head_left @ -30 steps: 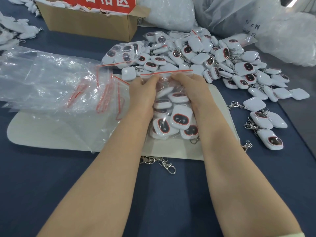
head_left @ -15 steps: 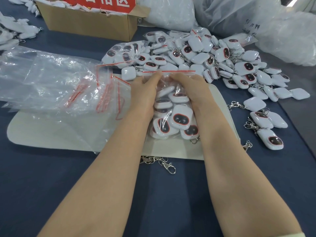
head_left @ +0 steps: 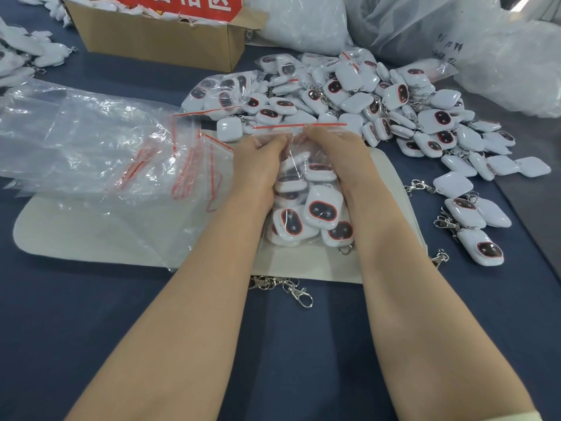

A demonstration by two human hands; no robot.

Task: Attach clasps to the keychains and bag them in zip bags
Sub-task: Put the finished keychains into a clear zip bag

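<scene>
Zip bag (head_left: 306,189) stuffed with white keychains (head_left: 323,208) is lying on the right half of the white mat (head_left: 303,268). I've got the left grip (head_left: 258,168) and right grip (head_left: 340,156) both pinched on the bag's top, just under its red seal strip. The loose keychain pile (head_left: 394,110) sits past the mat's far edge, empty bags (head_left: 91,147) cover its left side, and a clasp (head_left: 297,291) lies off its near edge.

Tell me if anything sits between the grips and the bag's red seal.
Nothing visible does. The left grip and right grip hold the bag just below its red seal. The keychains lie lower inside the bag, away from the seal.
</scene>
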